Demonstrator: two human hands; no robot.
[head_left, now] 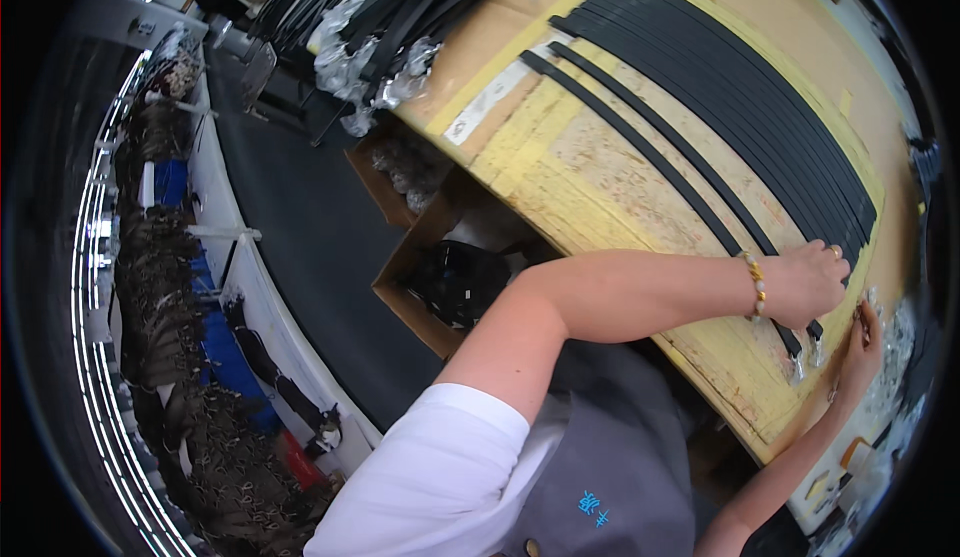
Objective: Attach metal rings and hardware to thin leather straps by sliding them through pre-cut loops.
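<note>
The left hand (805, 282), wearing a beaded bracelet (757, 284) at the wrist, is lying palm down with its fingers curled over the near ends of the black straps (700, 87), pressing them onto the tabletop; it is touching them rather than gripping one in a closed fist. Just to its right, the right hand (862, 342) is reaching up at the table's edge, its fingertips pinching the metal end of one strap, though how tightly they are closing cannot be told.

Going from the left: bundles of dark goods are hanging along a white rack (225, 257) beside a dark floor. Next, an open cardboard box (400, 292) holding black items is sitting below the table edge. Then the yellow-taped worktable (590, 177) is carrying the straps, laid side by side in a long curved row, two of them lying slightly apart from the packed group. More straps in clear wrapping (375, 52) are piled at the table's far end.
</note>
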